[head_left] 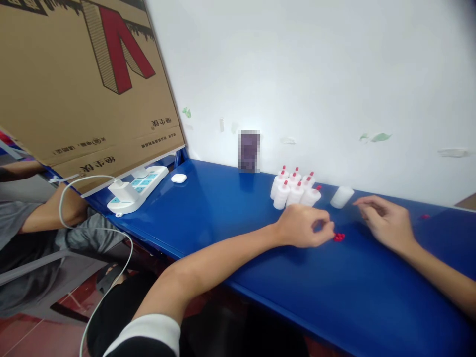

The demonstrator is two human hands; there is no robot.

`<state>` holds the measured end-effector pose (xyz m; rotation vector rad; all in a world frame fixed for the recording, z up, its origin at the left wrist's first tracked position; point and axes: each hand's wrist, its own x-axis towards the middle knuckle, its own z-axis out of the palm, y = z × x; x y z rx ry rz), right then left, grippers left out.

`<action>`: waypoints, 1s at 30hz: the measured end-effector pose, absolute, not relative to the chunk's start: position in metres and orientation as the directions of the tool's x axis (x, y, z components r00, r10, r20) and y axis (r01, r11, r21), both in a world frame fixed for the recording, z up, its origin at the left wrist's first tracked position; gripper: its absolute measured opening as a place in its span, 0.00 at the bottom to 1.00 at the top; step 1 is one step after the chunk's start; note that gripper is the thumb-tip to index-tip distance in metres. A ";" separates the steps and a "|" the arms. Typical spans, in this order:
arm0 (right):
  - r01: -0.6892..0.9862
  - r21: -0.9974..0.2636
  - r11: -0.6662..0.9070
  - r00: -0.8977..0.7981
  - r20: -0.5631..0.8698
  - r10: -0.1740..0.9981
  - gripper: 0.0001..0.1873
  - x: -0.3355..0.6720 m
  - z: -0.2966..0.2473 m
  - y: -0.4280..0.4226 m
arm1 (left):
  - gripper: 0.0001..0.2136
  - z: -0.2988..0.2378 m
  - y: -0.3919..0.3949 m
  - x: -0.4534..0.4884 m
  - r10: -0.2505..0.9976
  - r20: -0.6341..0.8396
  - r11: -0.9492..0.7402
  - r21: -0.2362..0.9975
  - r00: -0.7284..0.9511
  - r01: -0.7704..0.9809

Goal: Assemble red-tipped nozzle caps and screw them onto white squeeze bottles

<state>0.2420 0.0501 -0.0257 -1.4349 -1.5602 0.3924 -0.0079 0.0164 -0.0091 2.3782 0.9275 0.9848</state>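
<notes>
My left hand (307, 226) is low over the blue table, thumb and forefinger closed in a pinch. Its fingertips are right beside a small cluster of red caps (339, 237); whether one is between them is hidden. My right hand (386, 221) hovers to the right with its fingers bunched together, and what they hold, if anything, does not show. Just left of those fingertips a white bottle (341, 197) with no red tip visible leans or lies on the table. Behind my left hand several white bottles with red tips (295, 192) are grouped closely.
A blue table (230, 208) runs along a white wall. On its left are a power strip (143, 188) with a plugged-in charger and cable, and a white case (179, 178). A dark pixelated rectangle (249, 151) is at the wall. Cardboard (92, 99) separates a seated person.
</notes>
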 end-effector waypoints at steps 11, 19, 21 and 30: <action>0.657 -0.714 0.242 0.091 0.394 0.915 0.17 0.247 -0.031 0.053 | 0.28 -0.005 0.035 -0.014 0.914 0.396 -0.373 0.733 0.088 0.569; 0.672 -0.703 0.231 0.099 0.395 0.914 0.18 0.247 -0.030 0.052 | 0.30 -0.009 0.034 -0.016 0.896 0.422 -0.418 0.687 0.142 0.594; 0.677 -0.698 0.231 0.097 0.397 0.913 0.17 0.247 -0.030 0.052 | 0.29 -0.008 0.033 -0.016 0.886 0.434 -0.436 0.666 0.162 0.605; 0.702 -0.672 0.238 0.083 0.409 0.909 0.17 0.253 -0.038 0.057 | 0.24 -0.013 0.036 -0.013 0.890 0.424 -0.413 0.588 0.169 0.696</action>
